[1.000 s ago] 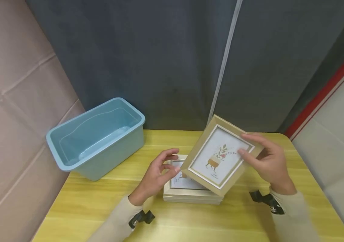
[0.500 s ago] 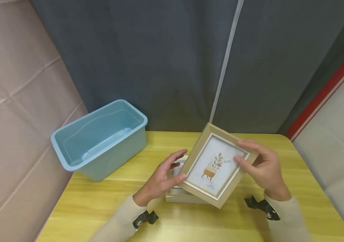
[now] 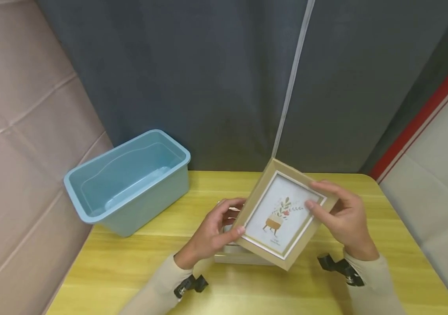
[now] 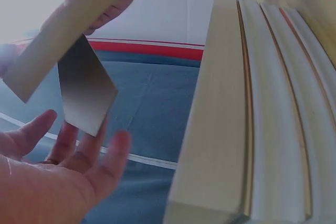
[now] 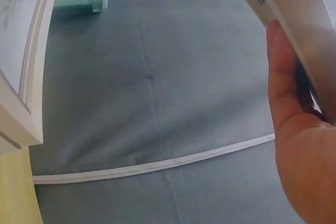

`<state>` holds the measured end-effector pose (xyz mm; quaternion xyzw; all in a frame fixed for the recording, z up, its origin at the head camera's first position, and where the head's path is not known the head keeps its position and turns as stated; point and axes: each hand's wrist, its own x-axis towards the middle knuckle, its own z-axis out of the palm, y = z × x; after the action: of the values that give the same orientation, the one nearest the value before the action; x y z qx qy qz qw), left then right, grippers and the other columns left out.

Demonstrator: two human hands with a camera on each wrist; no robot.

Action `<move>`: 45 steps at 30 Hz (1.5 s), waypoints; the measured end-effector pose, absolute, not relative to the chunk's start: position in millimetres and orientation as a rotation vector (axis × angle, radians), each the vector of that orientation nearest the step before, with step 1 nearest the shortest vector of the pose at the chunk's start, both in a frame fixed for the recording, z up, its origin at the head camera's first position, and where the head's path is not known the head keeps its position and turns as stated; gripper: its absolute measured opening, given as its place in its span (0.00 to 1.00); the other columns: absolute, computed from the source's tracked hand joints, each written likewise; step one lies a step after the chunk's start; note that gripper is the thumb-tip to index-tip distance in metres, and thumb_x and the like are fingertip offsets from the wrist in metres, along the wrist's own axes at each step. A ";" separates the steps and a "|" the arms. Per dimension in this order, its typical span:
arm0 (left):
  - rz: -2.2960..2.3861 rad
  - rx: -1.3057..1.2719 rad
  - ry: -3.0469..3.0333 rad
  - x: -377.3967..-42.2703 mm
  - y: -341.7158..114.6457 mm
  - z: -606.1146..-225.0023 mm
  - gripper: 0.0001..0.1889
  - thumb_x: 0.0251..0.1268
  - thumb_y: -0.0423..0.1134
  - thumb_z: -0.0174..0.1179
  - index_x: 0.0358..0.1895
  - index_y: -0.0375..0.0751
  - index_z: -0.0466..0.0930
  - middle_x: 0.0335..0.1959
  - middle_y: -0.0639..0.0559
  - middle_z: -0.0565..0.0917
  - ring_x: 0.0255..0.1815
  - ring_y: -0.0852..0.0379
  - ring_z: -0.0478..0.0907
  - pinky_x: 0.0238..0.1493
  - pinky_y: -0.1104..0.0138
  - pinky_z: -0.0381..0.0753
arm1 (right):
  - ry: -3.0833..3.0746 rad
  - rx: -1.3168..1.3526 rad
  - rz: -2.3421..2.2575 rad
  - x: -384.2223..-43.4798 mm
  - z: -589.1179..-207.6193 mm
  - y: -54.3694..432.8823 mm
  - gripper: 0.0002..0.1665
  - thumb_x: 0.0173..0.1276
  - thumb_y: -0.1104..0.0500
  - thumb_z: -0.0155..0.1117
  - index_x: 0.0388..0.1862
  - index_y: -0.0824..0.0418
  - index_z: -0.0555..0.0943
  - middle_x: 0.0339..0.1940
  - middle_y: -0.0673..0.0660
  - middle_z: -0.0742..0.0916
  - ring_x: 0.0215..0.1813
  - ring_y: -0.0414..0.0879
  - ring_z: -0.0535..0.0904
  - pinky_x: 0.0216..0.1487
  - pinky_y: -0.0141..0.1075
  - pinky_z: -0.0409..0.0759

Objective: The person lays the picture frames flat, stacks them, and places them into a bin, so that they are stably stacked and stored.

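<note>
Right of centre, right hand (image 3: 346, 214) pinches tilted photo frame (image 3: 281, 214) by its edge above frame stack (image 3: 243, 259), likely steadying it so back stand (image 4: 86, 95) stays reachable for left hand (image 3: 210, 234), fingers apart there; blue bin (image 3: 157, 197) left on worktop (image 3: 287, 293).

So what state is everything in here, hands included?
Picture frame: held up, tilted, picture side up
Frame's stand: swung out behind it
Stack of frames: lying flat
Tub: upright, open-topped
Left hand: loosely spread, at the stand
Right hand: gripping the frame's edge
</note>
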<state>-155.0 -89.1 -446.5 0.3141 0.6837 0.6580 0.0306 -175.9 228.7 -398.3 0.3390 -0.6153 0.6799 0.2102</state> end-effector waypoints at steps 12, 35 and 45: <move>2.150 0.798 2.068 -142.7 -95.3 -448.6 0.38 0.75 0.34 0.63 0.84 0.49 0.58 0.71 0.39 0.74 0.65 0.54 0.79 0.57 0.63 0.86 | -1.711 0.818 1.902 -186.1 -405.1 216.7 0.28 0.55 0.89 0.62 0.58 0.83 0.80 0.56 0.57 0.91 0.37 0.40 0.91 0.29 0.30 0.87; 2.436 0.440 1.875 -125.8 -72.9 -456.4 0.53 0.66 0.25 0.68 0.86 0.61 0.47 0.74 0.36 0.68 0.61 0.48 0.83 0.56 0.60 0.89 | -1.852 0.214 1.986 -178.2 -421.6 180.4 0.31 0.63 0.82 0.68 0.66 0.73 0.80 0.63 0.53 0.86 0.51 0.41 0.90 0.46 0.35 0.88; 2.448 0.441 1.955 -128.7 -82.6 -454.6 0.49 0.67 0.22 0.66 0.86 0.55 0.51 0.73 0.36 0.66 0.60 0.52 0.82 0.55 0.63 0.89 | -2.030 0.312 1.806 -175.1 -429.2 194.0 0.26 0.64 0.78 0.70 0.62 0.72 0.83 0.61 0.42 0.88 0.58 0.34 0.85 0.58 0.25 0.83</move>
<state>-128.7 -82.6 -454.6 0.1395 0.6179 0.7737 -0.0109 -175.1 194.0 -429.2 0.1116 -0.7270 0.6467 0.2022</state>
